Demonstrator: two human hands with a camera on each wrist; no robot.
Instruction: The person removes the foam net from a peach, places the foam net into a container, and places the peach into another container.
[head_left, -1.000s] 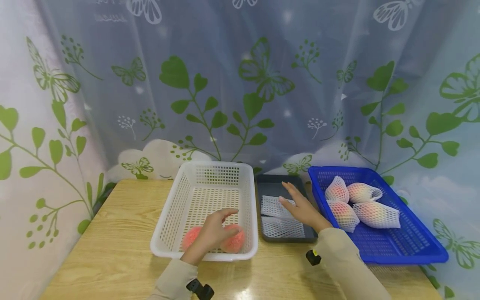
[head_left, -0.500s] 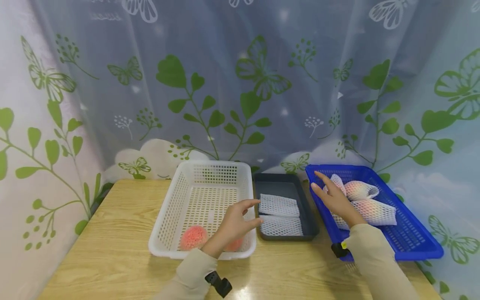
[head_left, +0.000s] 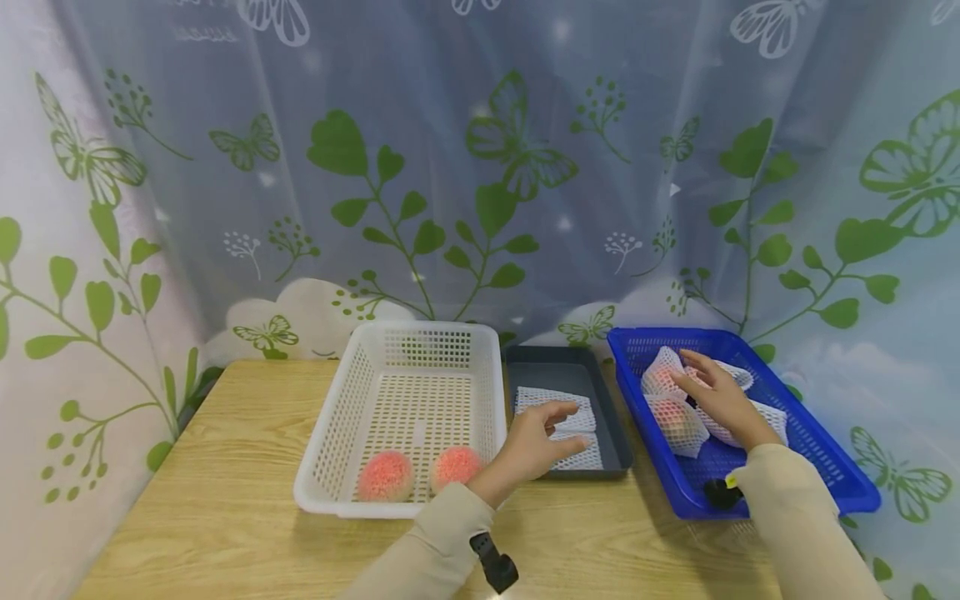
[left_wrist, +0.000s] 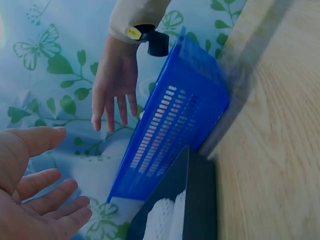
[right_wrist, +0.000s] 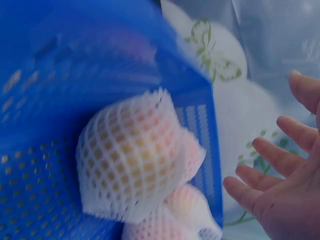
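Observation:
My left hand [head_left: 534, 443] hovers over the dark grey tray [head_left: 551, 363], fingers relaxed and spread, holding nothing. White foam net sleeves [head_left: 553, 403] lie flat in that tray, partly hidden behind the hand. My right hand [head_left: 723, 402] is above the blue basket [head_left: 637, 417], its fingers loosely extended with nothing in them. Several peaches in white foam nets rest in this basket; one netted peach [right_wrist: 130, 160] shows close up in the right wrist view. Two bare pink peaches [head_left: 386, 477] sit at the near end of the white basket [head_left: 322, 433].
The white basket, the tray and the blue basket stand side by side on a wooden table [head_left: 225, 467]. A curtain [head_left: 420, 167] printed with leaves and butterflies hangs close behind them. Each wrist carries a small black camera [head_left: 495, 567].
My left hand has moved right, from over the bare peaches to over the tray. My right hand has moved right, from the tray to above the netted peaches in the blue basket.

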